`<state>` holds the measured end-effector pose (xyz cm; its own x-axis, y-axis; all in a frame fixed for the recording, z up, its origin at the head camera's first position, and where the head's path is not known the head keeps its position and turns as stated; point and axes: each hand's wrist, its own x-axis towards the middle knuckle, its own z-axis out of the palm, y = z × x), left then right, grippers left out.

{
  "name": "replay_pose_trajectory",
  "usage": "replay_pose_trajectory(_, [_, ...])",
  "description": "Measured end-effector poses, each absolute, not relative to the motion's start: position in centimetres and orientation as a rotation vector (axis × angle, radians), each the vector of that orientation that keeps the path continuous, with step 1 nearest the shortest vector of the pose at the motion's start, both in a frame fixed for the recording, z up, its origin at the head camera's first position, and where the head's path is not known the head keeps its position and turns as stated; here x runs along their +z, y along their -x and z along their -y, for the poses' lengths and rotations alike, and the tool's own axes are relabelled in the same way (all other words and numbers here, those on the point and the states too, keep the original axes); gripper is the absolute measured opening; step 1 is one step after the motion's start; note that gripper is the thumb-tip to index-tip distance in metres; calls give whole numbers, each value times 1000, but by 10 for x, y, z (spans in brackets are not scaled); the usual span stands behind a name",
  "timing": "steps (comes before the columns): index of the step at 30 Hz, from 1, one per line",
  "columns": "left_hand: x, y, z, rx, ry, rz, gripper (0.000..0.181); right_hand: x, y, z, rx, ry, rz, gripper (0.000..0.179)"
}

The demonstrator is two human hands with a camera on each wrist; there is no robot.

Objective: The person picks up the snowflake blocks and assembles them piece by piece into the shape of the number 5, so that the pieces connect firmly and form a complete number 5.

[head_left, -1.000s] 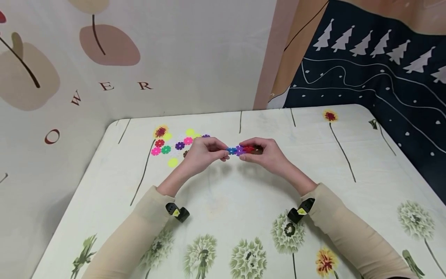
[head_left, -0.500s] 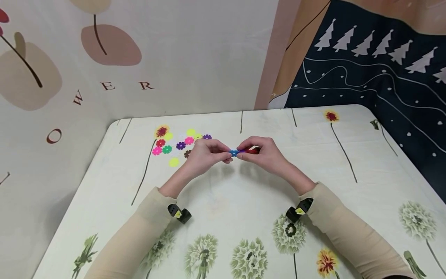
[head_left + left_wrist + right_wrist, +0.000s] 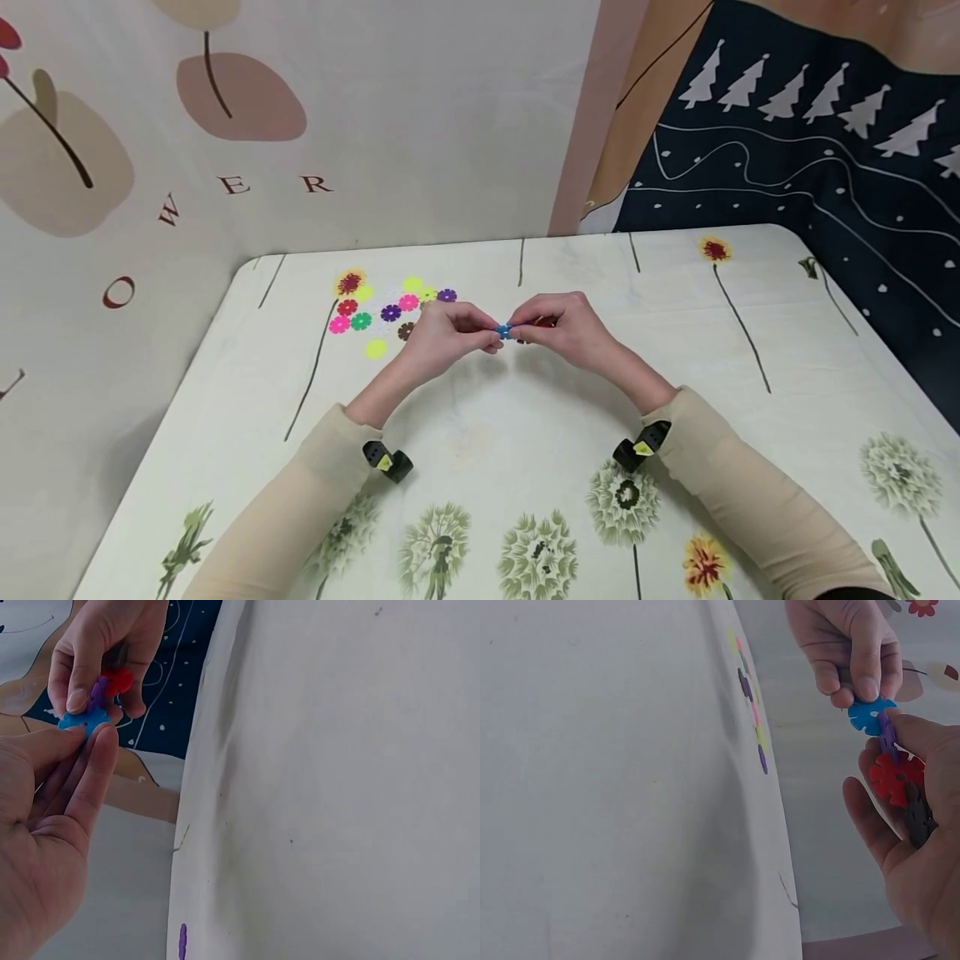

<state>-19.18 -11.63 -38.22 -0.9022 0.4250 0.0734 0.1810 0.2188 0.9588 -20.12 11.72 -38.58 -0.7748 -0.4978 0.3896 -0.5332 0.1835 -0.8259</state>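
Observation:
Both hands meet over the table in the head view, joined by a short chain of notched, flower-shaped interlocking discs. My left hand (image 3: 453, 335) pinches the blue disc (image 3: 866, 718) at the chain's left end between thumb and fingers. The purple disc (image 3: 886, 736), slotted crosswise into the blue one, is pinched by my right hand (image 3: 561, 322). Beyond it, a red disc (image 3: 891, 780) and a dark brown disc (image 3: 917, 817) continue the chain toward the right palm. In the head view the right fingers hide most of the purple, red and brown discs.
Loose discs lie at the back left of the table (image 3: 465, 442), among them a green disc (image 3: 361, 321), a brown disc (image 3: 406, 331) and a yellow disc (image 3: 376, 349). The tablecloth has printed flowers. A patterned wall cloth (image 3: 420, 125) hangs behind it.
The right hand has shifted left along the chain and turned, so its fingertips now sit right beside the blue disc. The left hand has moved slightly right and down, still pinching the blue disc.

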Motion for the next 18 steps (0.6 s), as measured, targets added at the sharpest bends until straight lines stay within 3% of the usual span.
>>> replay_pose_trajectory(18, [-382, 202, 188, 1403, -397, -2606, 25, -388, 199, -127, 1635, -1005, 2476, 8])
